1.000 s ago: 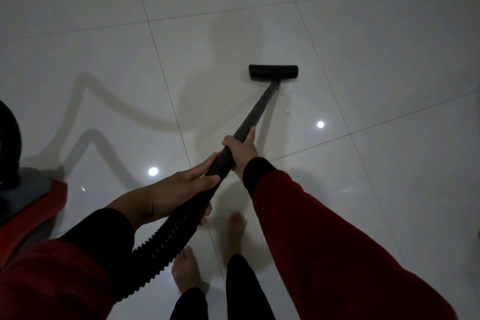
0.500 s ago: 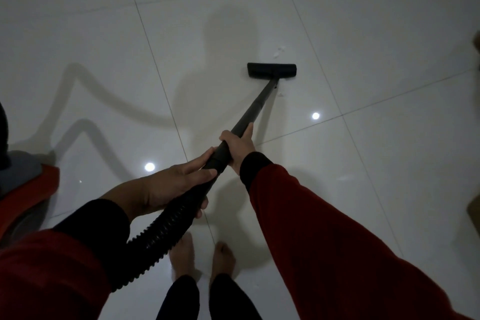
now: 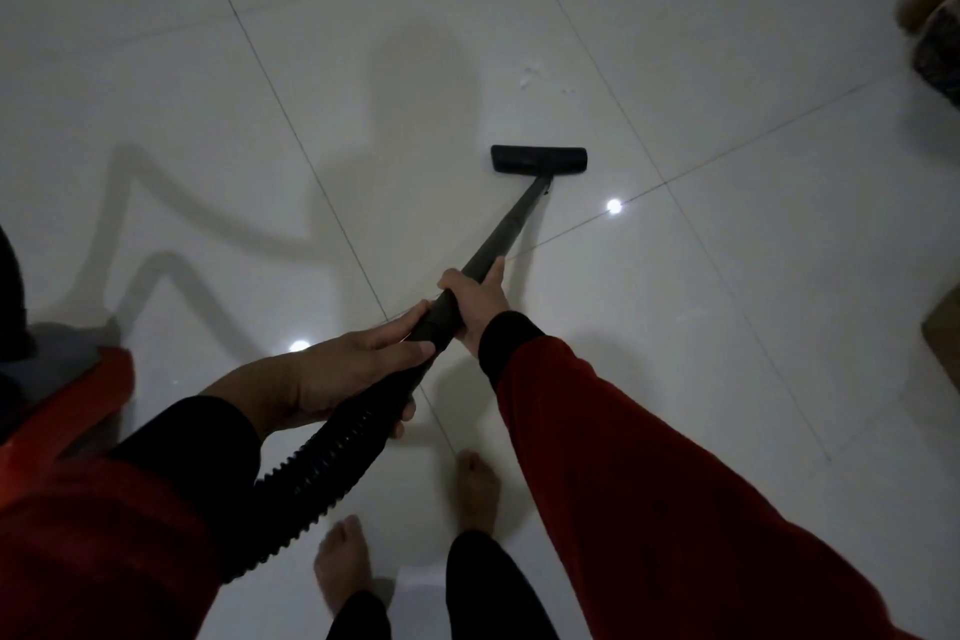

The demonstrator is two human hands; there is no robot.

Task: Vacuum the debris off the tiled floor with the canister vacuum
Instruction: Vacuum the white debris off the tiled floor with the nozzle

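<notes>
I hold a black vacuum wand (image 3: 511, 226) with both hands. My right hand (image 3: 477, 299) grips the tube higher up; my left hand (image 3: 337, 374) wraps the cuff where the ribbed black hose (image 3: 322, 468) begins. The flat black floor nozzle (image 3: 539, 159) rests on the glossy white tiled floor (image 3: 727, 301). A few small white scraps of debris (image 3: 530, 77) lie on the tile just beyond the nozzle, apart from it. The red and grey canister (image 3: 57, 395) sits at the left edge, partly cut off.
My bare feet (image 3: 475, 489) stand below the hands. A brown, patterned object (image 3: 935, 36) shows at the top right edge and a brown box corner (image 3: 945, 333) at the right edge. Ceiling light reflections (image 3: 614, 206) dot the tiles.
The view and I have moved forward: scraps that lay by the nozzle's right side a second ago are gone, new scraps show ahead, and my right foot has stepped forward.
</notes>
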